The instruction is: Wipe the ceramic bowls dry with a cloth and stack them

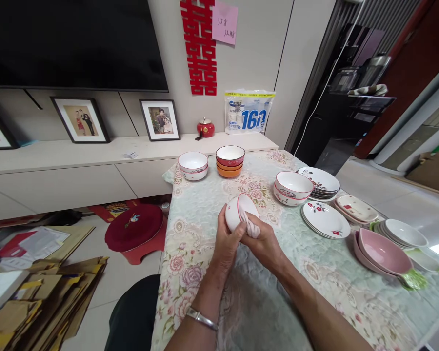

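Observation:
A white bowl (235,213) with a thin red rim is tilted on its side above the table, gripped from the left by my left hand (227,239). My right hand (262,240) pinches a pale cloth (253,229) that is pressed over the bowl's rim and into its inside. Beyond my hands stand two white bowls (193,165), one in the other, and a stack of red and orange bowls (229,163). Another pair of white bowls (293,187) sits to the right of my hands.
Stacked floral plates (325,219), dark-rimmed plates (320,179), rectangular dishes (356,208), small white bowls (402,233) and pink leaf-handled bowls (384,251) cover the table's right side. A flowered cloth (190,273) covers the table. A red stool (135,234) and flattened cardboard (58,292) are at left.

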Tool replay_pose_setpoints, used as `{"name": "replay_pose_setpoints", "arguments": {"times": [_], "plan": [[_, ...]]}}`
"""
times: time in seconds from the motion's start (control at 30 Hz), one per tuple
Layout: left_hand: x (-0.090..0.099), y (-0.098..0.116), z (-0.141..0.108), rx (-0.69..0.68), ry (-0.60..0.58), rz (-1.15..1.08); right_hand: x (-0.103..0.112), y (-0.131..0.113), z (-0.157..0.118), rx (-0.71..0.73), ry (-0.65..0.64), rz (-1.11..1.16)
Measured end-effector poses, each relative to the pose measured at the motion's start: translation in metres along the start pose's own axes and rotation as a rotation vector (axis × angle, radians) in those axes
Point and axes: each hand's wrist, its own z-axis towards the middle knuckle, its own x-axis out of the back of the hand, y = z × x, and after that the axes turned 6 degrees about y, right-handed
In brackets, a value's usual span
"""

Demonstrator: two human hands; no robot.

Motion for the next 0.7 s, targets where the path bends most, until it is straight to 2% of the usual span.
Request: {"name": "replay_pose_setpoints", "arguments": {"times": [0.1,0.23,0.33,0.43,0.5,0.57,0.7], "plan": [[0.001,0.001,0.000,0.030,0.034,0.013,0.002,-0.002,0.000,0.028,-0.113,-0.095],[-0.001,0.005,0.000,0.095,0.087,-0.078,0.012,0.000,0.001,0.245,-0.330,-0.401],[-0.004,0.006,0.001,0.106,0.094,-0.106,0.019,0.004,0.004,0.334,-0.378,-0.631],[-0.004,0.006,0.002,0.100,0.113,-0.100,0.021,0.008,0.005,0.338,-0.337,-0.801],[-0.003,0.005,0.002,0.102,0.087,-0.097,0.018,0.010,0.004,0.310,-0.315,-0.796],[-0.003,0.003,0.001,0.099,0.042,-0.090,0.014,0.011,0.001,0.240,-0.242,-0.675],[-0.004,-0.001,-0.001,0.058,0.016,-0.051,0.004,0.011,-0.002,0.022,-0.009,-0.241]]}}
